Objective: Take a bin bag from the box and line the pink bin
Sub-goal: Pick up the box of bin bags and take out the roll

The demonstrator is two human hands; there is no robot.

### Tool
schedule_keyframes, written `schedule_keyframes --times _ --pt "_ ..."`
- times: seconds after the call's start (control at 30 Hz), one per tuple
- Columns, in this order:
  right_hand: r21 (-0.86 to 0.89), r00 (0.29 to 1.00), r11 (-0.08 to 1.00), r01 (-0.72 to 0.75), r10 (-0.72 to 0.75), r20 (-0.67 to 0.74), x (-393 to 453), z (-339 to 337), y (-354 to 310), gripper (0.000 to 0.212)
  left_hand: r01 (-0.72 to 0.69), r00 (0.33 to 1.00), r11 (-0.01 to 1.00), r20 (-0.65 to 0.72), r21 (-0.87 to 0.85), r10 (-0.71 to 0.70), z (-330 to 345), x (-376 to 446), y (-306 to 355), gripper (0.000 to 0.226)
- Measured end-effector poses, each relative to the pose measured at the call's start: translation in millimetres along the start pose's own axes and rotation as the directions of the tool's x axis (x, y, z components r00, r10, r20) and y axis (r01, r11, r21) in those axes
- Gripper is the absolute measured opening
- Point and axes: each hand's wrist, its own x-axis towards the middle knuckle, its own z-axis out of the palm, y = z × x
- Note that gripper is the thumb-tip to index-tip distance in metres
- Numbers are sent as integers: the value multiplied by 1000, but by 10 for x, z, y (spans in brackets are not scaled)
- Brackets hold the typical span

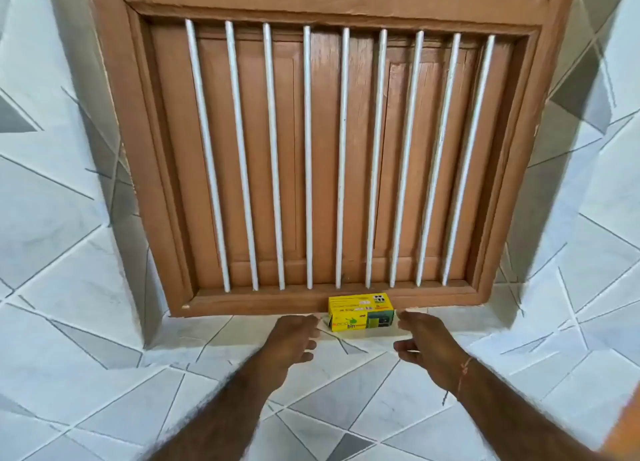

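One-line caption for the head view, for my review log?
Both open hands, left hand and right hand, reach toward the yellow bin-bag box on the tiled sill below a barred wooden window.

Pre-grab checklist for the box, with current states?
1. Box located: ok. The yellow box sits on the tiled sill against the wooden window frame.
2. Both hands free: ok. The left hand and right hand are open and hold nothing.
3. Hands placed: ok. One on each side of the box, neither touching it.
4. Path to box clear: ok. Nothing lies between the hands and the box.
5. Box open or sealed: cannot tell.
6. Pink bin located: not ok. It is not in view.
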Motion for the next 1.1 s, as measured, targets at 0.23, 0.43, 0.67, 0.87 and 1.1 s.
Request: schedule_keyframes --times 0.23,0.43,0.67,0.87,1.1 --pt "-104 1000 994 -18 17 -13 411 107 29 24 24 1000 998 -13 51 -23 237 491 -39 25" --pt "-101 997 995 15 -7 81 596 18 4 24 -52 991 988 -111 148 68 439 600 -18 26" --pt "111 957 969 221 -237 169 562 -79 30 34 -283 915 945 -341 -164 214 526 406 -62 16" --pt "172 942 963 207 -244 229 468 -169 -44 31 -217 976 923 -96 -318 197 397 266 -85 48" --pt "151 929 949 276 -304 210 306 -138 -90 30 -263 965 917 -74 -299 252 346 147 -36 62"
